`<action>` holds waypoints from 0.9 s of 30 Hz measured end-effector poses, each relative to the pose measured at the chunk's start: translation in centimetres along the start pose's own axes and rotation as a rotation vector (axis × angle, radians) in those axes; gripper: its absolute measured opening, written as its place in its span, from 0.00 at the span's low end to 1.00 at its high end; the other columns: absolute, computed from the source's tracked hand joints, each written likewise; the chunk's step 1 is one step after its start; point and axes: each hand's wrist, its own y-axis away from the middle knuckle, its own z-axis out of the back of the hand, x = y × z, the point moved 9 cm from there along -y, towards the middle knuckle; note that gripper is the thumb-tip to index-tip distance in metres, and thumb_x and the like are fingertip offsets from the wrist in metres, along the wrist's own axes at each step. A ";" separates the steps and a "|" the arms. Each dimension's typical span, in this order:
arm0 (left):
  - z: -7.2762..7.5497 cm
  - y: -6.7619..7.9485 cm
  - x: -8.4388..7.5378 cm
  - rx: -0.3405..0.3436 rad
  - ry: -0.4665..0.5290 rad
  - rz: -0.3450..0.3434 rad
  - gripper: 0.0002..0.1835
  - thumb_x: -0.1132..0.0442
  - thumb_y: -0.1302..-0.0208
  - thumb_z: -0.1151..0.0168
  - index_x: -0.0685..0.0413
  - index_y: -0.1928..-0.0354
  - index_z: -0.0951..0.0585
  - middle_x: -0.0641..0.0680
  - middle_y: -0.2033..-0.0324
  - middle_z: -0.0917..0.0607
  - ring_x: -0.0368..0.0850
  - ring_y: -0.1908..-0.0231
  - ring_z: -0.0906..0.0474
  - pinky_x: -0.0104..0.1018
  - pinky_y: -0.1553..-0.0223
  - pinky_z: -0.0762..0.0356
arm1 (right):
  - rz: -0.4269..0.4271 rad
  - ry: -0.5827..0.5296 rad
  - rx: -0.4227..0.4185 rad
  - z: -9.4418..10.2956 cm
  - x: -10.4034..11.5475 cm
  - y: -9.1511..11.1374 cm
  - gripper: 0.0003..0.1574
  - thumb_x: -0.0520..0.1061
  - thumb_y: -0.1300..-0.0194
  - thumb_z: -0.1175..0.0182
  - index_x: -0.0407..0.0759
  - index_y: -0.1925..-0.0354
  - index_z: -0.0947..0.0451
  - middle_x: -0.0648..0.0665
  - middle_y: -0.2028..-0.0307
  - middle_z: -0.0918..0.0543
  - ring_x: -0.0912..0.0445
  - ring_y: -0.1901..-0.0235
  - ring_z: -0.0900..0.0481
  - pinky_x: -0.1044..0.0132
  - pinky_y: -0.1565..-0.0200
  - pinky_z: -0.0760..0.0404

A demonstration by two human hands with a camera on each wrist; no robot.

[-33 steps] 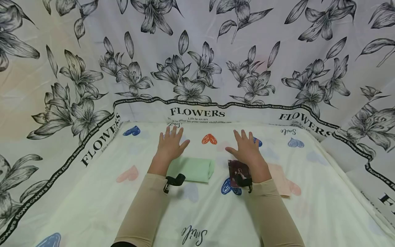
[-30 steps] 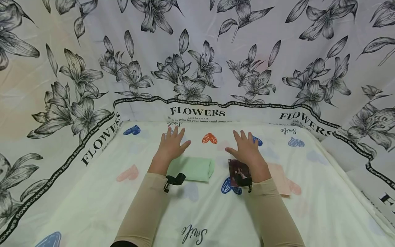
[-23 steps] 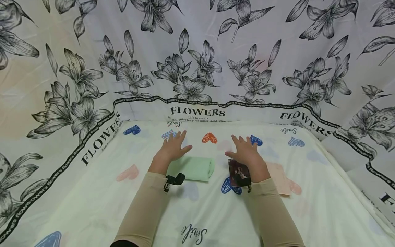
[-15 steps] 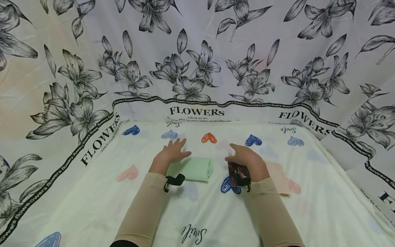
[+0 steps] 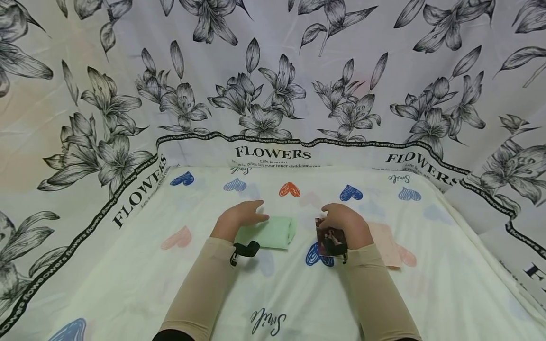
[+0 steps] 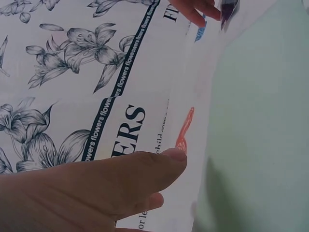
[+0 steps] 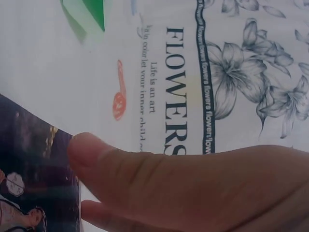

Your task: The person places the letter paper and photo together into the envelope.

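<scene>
A folded sheet of light green paper [image 5: 275,232] lies on the cloth, and my left hand [image 5: 240,219] is over its far left corner with thumb and fingers apart and nothing between them. In the left wrist view the green paper [image 6: 260,111] fills the right side. My right hand [image 5: 349,225] is at the far edge of a dark glossy photo [image 5: 325,239]. Its thumb tip [image 7: 89,150] is by the photo's edge in the right wrist view; whether it touches is hard to tell. A pale pink paper [image 5: 386,244] lies partly hidden behind the right wrist.
A white cloth [image 5: 290,284] printed with hearts and "Smile" covers the table. Behind and at both sides hangs a curtain [image 5: 273,104] with black lily drawings. Each wrist wears a black strap with a small camera [image 5: 246,249].
Both hands have drawn back toward me. Their fingers, earlier spread and straight, now bend downward at the green paper and the photo. The papers have not moved.
</scene>
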 end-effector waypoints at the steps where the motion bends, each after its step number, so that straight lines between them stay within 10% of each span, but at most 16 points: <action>1: 0.0 0.0 -0.1 0.001 -0.008 -0.002 0.40 0.44 0.28 0.39 0.50 0.20 0.38 0.58 0.24 0.36 0.57 0.24 0.44 0.54 0.27 0.46 | -0.002 -0.004 0.005 0.0 -0.1 -0.1 0.41 0.47 0.36 0.30 0.37 0.29 0.29 0.33 0.39 0.21 0.42 0.44 0.22 0.40 0.40 0.26; 27: -3.2 0.8 -2.3 0.121 -0.321 0.098 0.58 0.39 0.60 0.15 0.52 0.26 0.31 0.63 0.38 0.28 0.61 0.44 0.27 0.64 0.35 0.38 | -0.066 -0.019 0.000 -0.5 -1.0 -0.5 0.36 0.35 0.39 0.32 0.39 0.33 0.25 0.34 0.42 0.20 0.45 0.53 0.22 0.43 0.44 0.23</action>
